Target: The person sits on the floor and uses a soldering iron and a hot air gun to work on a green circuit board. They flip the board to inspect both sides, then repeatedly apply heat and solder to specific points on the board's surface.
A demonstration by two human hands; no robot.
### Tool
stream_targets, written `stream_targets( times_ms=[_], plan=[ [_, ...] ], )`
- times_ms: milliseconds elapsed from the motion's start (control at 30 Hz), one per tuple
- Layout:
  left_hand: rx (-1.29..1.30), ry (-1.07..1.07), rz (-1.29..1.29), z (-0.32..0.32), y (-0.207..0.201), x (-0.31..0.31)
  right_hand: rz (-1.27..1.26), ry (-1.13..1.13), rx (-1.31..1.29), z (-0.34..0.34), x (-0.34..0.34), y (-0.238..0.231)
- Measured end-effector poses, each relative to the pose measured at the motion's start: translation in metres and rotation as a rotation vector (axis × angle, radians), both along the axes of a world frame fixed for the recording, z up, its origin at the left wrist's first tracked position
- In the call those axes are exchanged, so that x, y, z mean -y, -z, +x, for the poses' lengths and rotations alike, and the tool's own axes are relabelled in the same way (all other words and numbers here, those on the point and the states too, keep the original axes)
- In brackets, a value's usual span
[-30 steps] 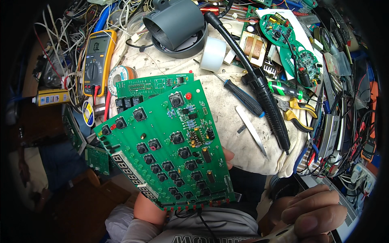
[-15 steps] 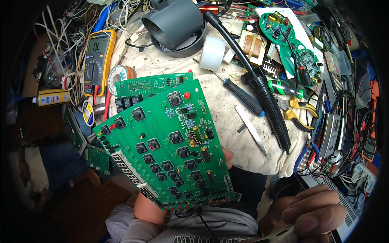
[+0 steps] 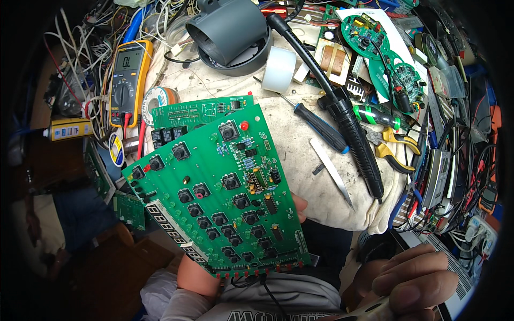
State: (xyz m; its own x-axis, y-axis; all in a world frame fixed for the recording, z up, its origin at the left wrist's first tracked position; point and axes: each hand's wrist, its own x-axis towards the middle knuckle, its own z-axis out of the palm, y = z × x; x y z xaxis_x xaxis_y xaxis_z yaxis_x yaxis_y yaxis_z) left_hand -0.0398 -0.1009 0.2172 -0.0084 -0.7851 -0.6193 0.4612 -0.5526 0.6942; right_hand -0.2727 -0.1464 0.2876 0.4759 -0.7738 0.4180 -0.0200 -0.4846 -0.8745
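Observation:
A large green circuit board (image 3: 214, 160) with many black push buttons, chips and a row of seven-segment displays is held up, tilted, over the near side of the bench. My left hand (image 3: 300, 207) grips it from behind; only fingertips show past its right edge, and the forearm comes up beneath the board. At the lower right, my right hand (image 3: 415, 281) is raised close to the camera with its fingers curled. Something pale with dark spots shows below those fingers, cut off by the lower edge. Behind the held board lies a second green board (image 3: 206, 111) with black relays.
Around the cloth (image 3: 289, 128) lie a yellow multimeter (image 3: 128, 80), a wire spool (image 3: 160, 100), a grey cylinder housing (image 3: 230, 29), a screwdriver (image 3: 321, 128), a white blade (image 3: 332, 171), a black rod tool (image 3: 356, 144), yellow-handled pliers (image 3: 393, 150) and round green boards (image 3: 367, 37).
The held circuit board has shifted very slightly to the left. My right hand stays in nearly the same place.

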Motion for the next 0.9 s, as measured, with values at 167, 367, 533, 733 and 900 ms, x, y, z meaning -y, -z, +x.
stream_targets(
  times_ms=[167, 367, 533, 733, 900],
  plan=[
    [-0.113, -0.079, 0.073, 0.002, 0.001, 0.0, -0.152, -0.131, 0.015, -0.009, 0.009, 0.011],
    [-0.082, -0.026, 0.048, 0.006, 0.008, -0.005, -0.08, -0.146, -0.029, -0.012, 0.009, 0.004],
    [-0.167, -0.101, 0.001, 0.011, 0.015, -0.014, -0.093, -0.11, 0.015, -0.003, 0.004, 0.005],
    [-0.346, -0.221, 0.028, 0.01, 0.016, -0.018, -0.111, -0.103, -0.068, 0.003, 0.015, -0.004],
    [-0.356, -0.233, 0.042, 0.011, 0.016, -0.018, -0.019, -0.047, -0.076, 0.005, 0.009, -0.006]
  ],
)
